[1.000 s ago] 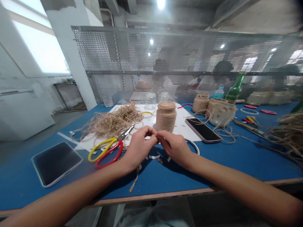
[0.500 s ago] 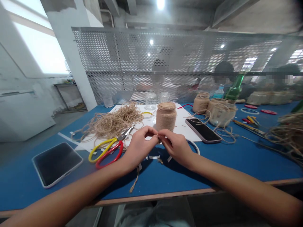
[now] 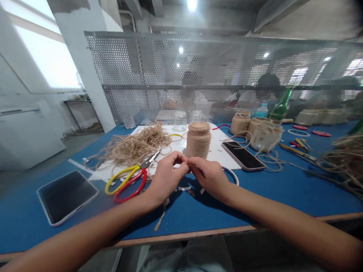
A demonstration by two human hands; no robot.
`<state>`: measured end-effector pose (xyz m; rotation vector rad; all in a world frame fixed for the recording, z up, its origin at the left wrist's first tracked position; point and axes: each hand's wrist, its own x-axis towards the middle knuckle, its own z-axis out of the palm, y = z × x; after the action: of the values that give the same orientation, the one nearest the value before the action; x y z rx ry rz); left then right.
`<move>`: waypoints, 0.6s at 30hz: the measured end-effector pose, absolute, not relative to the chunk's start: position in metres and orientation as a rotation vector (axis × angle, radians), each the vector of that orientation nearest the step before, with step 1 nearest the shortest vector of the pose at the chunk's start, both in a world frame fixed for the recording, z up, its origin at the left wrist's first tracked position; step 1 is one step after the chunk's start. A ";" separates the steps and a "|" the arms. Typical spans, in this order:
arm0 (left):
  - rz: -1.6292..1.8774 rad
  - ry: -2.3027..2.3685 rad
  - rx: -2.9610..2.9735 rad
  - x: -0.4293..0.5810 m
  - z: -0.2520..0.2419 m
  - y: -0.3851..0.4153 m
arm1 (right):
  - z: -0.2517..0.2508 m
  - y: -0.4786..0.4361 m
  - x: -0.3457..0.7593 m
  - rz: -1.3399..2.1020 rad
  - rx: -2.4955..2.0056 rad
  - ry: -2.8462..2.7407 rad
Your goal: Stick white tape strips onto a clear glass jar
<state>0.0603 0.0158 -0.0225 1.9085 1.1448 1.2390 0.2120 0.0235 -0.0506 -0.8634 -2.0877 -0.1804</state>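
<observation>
My left hand (image 3: pixel 166 175) and my right hand (image 3: pixel 209 174) meet fingertip to fingertip just above the blue table (image 3: pixel 263 192), both pinched on something small that I cannot make out. A jar wrapped in jute twine (image 3: pixel 199 139) stands right behind them on a white sheet (image 3: pixel 224 151). Scissors with red and yellow handles (image 3: pixel 131 176) lie to the left of my left hand. A short piece of twine (image 3: pixel 160 219) lies on the table under my left wrist.
A heap of loose twine (image 3: pixel 135 145) lies at the back left. A tablet (image 3: pixel 67 195) rests at the left, a phone (image 3: pixel 244 155) right of the jar. More twine-wrapped jars (image 3: pixel 256 130), a green bottle (image 3: pixel 281 105) and clear jars (image 3: pixel 180 120) stand before a perforated screen; people sit behind it.
Both hands stay together at the same spot; the fingertips have shifted only slightly. Nothing else on the table moved.
</observation>
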 end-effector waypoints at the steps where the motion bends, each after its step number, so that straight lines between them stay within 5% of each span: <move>1: 1.241 1.147 1.907 0.060 -0.022 0.016 | -0.051 0.023 0.212 -0.185 -0.871 -2.089; 18: 1.244 1.161 1.884 0.062 -0.023 0.015 | -0.047 0.021 0.213 -0.057 -0.911 -2.080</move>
<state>0.0618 0.0153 -0.0228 1.8837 1.1605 1.2438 0.2130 0.0215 -0.0475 -0.9112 -2.0802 -0.0575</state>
